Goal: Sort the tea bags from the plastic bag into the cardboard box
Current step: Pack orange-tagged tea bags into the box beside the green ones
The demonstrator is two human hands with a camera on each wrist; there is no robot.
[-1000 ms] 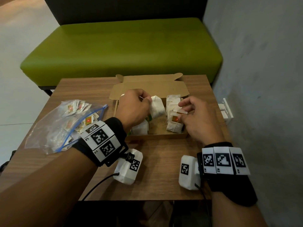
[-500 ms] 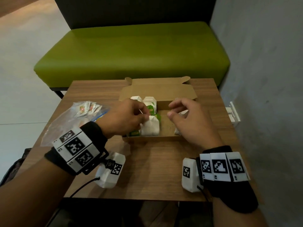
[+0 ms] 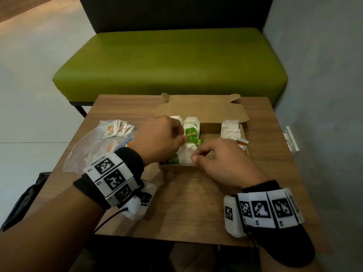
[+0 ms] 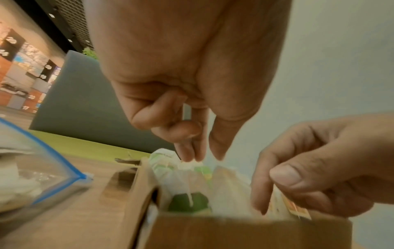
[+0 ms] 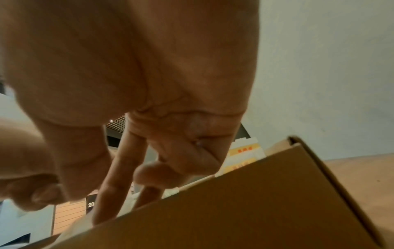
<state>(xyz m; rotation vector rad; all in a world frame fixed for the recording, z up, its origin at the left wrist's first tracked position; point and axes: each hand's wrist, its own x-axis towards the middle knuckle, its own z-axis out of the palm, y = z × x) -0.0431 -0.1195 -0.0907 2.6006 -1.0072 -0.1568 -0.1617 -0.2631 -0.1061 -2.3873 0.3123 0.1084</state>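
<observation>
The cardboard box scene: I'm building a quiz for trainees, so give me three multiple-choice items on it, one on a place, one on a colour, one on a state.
1. Where does the plastic bag lie?
A. left of the cardboard box
B. inside it
C. on the bench

2. What colour are the tags on the box's left-side tea bags?
A. blue
B. green
C. black

3. The box's lid is
A. taped shut
B. open
C. missing

Key: 1 A, it lies on the table beside the left hand; 2 B, green tags show; 3 B, the flap stands back.
</observation>
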